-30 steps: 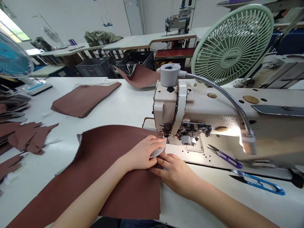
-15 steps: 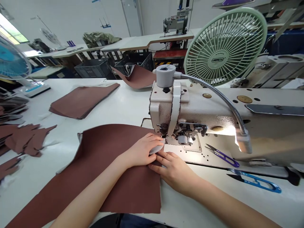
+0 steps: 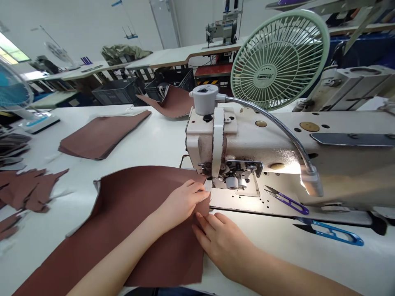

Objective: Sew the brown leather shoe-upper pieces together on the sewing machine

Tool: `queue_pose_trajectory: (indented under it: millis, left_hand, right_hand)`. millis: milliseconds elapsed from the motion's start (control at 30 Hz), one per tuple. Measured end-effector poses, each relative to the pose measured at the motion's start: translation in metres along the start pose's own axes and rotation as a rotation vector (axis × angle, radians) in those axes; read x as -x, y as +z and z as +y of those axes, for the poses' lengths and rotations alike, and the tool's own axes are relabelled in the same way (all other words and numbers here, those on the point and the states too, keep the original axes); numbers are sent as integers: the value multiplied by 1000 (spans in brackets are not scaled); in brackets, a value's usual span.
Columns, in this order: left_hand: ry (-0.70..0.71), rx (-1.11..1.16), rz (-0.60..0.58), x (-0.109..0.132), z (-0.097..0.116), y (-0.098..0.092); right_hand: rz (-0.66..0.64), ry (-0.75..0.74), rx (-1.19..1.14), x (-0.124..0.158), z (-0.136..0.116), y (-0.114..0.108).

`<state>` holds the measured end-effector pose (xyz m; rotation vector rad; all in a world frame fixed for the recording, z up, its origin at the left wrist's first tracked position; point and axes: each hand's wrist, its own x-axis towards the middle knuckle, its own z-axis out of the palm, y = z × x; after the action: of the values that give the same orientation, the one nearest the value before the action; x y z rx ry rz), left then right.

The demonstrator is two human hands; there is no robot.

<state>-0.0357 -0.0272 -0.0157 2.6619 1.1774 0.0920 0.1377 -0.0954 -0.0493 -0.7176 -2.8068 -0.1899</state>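
Observation:
A large brown leather-like sheet (image 3: 132, 213) lies on the white table in front of the sewing machine (image 3: 247, 144). My left hand (image 3: 182, 201) rests on the sheet's right edge and pinches a small grey strip (image 3: 207, 187) against it, close to the presser foot (image 3: 230, 181). My right hand (image 3: 220, 240) lies flat with fingers spread, its fingertips on the sheet's lower right edge, just below my left hand.
Purple thread snips (image 3: 286, 199) and blue thread snips (image 3: 331, 234) lie on the machine bed at right. A gooseneck lamp (image 3: 311, 183) lights the bed. A green fan (image 3: 277, 61) stands behind. A stack of brown sheets (image 3: 101, 133) and brown offcuts (image 3: 27, 191) lie at left.
My right hand has slid back toward me, away from the needle area. My left hand still holds the grey strip at the sheet's edge. The view has shifted slightly to the right.

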Motion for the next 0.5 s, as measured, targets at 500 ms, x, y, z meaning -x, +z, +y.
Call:
queue_pose_trajectory:
  millis: [500]
  left_hand:
    - [1,-94,123,-12,-3,14]
  right_hand:
    - [-13,64,-13,-3,24,-2]
